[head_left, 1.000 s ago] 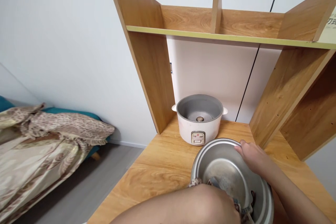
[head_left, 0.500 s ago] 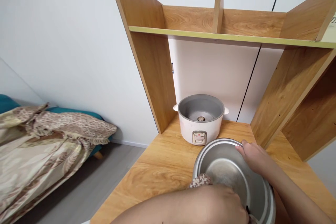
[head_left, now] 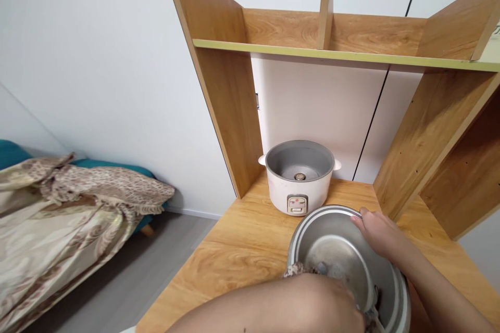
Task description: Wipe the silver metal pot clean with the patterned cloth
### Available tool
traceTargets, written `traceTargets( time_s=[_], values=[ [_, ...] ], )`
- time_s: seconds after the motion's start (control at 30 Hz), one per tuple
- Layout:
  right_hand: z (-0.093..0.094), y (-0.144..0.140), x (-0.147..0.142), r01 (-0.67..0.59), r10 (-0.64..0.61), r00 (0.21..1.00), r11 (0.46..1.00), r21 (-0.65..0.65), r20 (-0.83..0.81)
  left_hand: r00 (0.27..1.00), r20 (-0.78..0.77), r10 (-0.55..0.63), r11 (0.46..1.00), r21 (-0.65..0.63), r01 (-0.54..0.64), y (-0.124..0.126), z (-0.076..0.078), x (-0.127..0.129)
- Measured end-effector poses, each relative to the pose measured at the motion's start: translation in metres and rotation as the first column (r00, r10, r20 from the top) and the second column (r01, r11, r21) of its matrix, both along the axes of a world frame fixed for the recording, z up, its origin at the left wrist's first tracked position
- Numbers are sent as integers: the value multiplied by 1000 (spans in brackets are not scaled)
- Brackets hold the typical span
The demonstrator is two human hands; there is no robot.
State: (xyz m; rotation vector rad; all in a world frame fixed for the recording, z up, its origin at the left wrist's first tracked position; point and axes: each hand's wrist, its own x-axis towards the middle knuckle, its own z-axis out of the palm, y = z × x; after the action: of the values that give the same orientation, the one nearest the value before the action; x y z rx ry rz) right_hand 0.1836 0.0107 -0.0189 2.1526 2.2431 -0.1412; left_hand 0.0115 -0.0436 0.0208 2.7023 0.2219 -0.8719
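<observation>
A grey metal rice cooker inner pot (head_left: 332,226) leans tilted on the wooden desk, its open mouth facing me. My right hand (head_left: 377,229) grips its upper right rim, thumb inside the wall. Reaching in from the lower left, my left hand (head_left: 332,299) is inside the pot, its back toward me and its fingers mostly hidden. A brown-and-white patterned cloth (head_left: 296,269) pokes out beyond that hand, and more of it with a thin cord shows at the other side. Behind the pot stands a white rice cooker body (head_left: 291,192), lidless, its heating plate visible.
Wooden shelves (head_left: 281,49) rise over the back of the desk (head_left: 219,260), with upright side panels left and right. To the left, a patterned throw (head_left: 113,182) covers a teal sofa (head_left: 146,218) beyond a strip of grey floor.
My left hand has shifted slightly inside the pot; less cloth shows at its far side and more near the lower right. My right hand stays on the rim.
</observation>
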Motion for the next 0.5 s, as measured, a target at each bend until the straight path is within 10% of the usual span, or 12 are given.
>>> traceTargets(
  time_s=[0.5],
  values=[
    [3,-1,-2,22,-22,999,1000,-20,-35,1000,-21,4,999,-43,-5,1,-7,1]
  ],
)
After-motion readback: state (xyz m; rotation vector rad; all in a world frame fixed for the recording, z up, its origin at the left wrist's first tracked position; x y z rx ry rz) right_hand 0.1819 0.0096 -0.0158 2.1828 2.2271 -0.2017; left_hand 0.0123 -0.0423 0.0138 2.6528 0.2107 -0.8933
